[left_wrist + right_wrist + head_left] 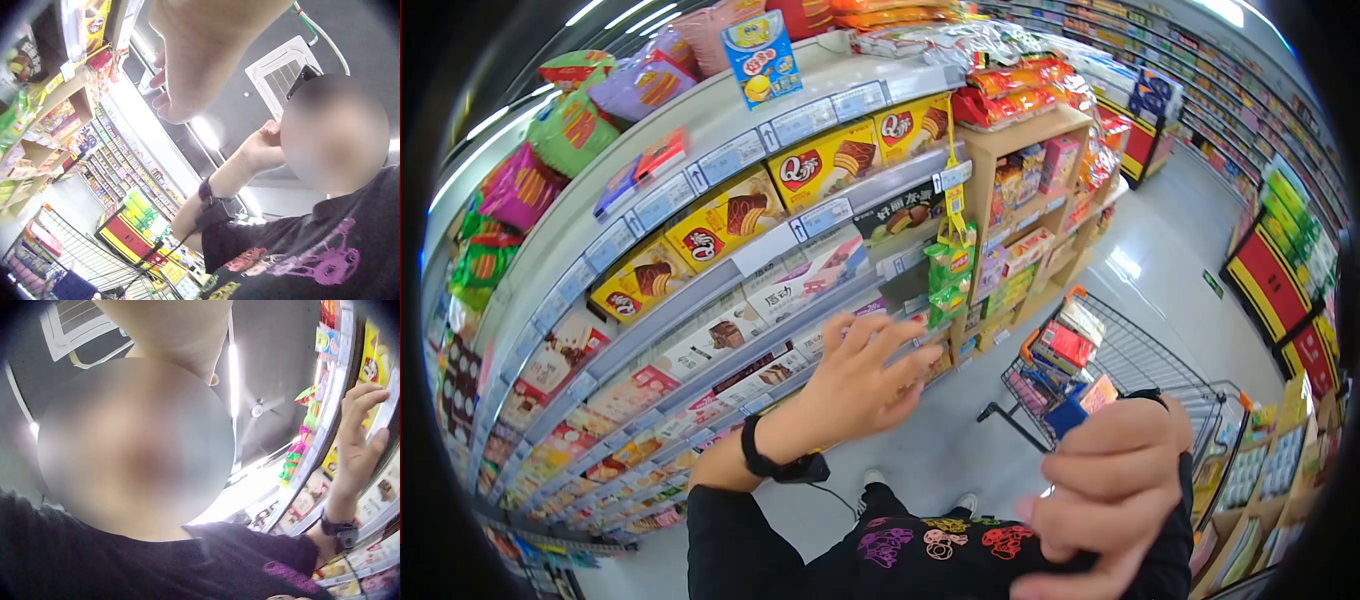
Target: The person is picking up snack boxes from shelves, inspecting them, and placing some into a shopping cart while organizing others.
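Observation:
My left hand (868,378) reaches out in front of the snack shelf, fingers spread and slightly bent, with nothing in them. In the head view it overlaps the lower rows of boxes, near a white cake box (815,275). Yellow chocolate cake boxes (825,165) line the shelf above it. My right hand (1115,480) is raised close to the head camera, fingers curled, with no object visible in it. In the left wrist view the right hand (270,142) is up beside the blurred face. The right wrist view shows the left hand (362,428) before the shelf.
A wire shopping cart (1140,345) with several packaged goods stands to the right. Green snack bags (950,270) hang at the shelf end, beside a wooden display rack (1025,135). A blue box (760,60) stands on the top shelf. Grey floor (1175,235) runs along the aisle.

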Motion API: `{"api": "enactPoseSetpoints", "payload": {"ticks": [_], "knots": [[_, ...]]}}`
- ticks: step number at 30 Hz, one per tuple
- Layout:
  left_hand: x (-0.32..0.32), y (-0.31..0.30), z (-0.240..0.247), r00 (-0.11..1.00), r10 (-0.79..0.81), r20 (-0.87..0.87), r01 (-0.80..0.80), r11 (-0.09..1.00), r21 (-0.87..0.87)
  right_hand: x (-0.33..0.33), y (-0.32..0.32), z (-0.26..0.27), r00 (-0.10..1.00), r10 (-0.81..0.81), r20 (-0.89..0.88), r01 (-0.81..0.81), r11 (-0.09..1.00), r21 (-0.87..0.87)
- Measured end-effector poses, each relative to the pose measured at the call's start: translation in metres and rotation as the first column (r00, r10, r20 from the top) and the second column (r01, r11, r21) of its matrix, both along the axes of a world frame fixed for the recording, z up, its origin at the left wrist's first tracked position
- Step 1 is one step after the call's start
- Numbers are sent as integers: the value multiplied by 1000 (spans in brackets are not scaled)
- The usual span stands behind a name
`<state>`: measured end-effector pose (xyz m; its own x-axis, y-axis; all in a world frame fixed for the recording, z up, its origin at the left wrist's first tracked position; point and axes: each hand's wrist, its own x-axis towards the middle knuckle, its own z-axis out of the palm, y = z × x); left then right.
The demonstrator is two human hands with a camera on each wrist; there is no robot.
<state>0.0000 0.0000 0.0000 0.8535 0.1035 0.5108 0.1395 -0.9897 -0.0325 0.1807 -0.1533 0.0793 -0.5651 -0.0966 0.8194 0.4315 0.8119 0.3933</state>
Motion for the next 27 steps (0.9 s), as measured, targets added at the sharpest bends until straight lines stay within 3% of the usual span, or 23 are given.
{"api": "enactPoseSetpoints", "payload": {"ticks": [1,2,4,6,8,11,15,18,21,27], "knots": [[5,11,5,999,44,15,-44,999,14,3,6,-3,998,1,61,-2,1000,21],[12,24,10,996,80,31,-81,997,21,1,12,-16,988,-151,-35,149,988,-39],[49,43,19,960,171,221,-186,981,51,38,25,-13,945,-312,95,325,924,-203],[54,88,48,896,366,250,-405,905,127,46,80,-30,922,-384,46,383,893,-235],[59,123,73,812,507,287,-572,789,225,63,128,-36,861,-492,132,506,795,-334],[68,151,87,769,524,365,-636,682,362,82,190,-33,867,-497,-24,455,811,-368],[71,172,89,699,546,461,-714,574,401,100,253,2,794,-608,-6,575,754,-316],[71,177,89,721,580,379,-691,635,344,110,290,21,771,-636,18,617,739,-270],[71,179,91,742,535,404,-662,681,315,114,309,20,722,-689,72,678,681,-277],[77,188,93,747,493,447,-644,704,299,118,329,21,744,-667,47,660,722,-207]]}}
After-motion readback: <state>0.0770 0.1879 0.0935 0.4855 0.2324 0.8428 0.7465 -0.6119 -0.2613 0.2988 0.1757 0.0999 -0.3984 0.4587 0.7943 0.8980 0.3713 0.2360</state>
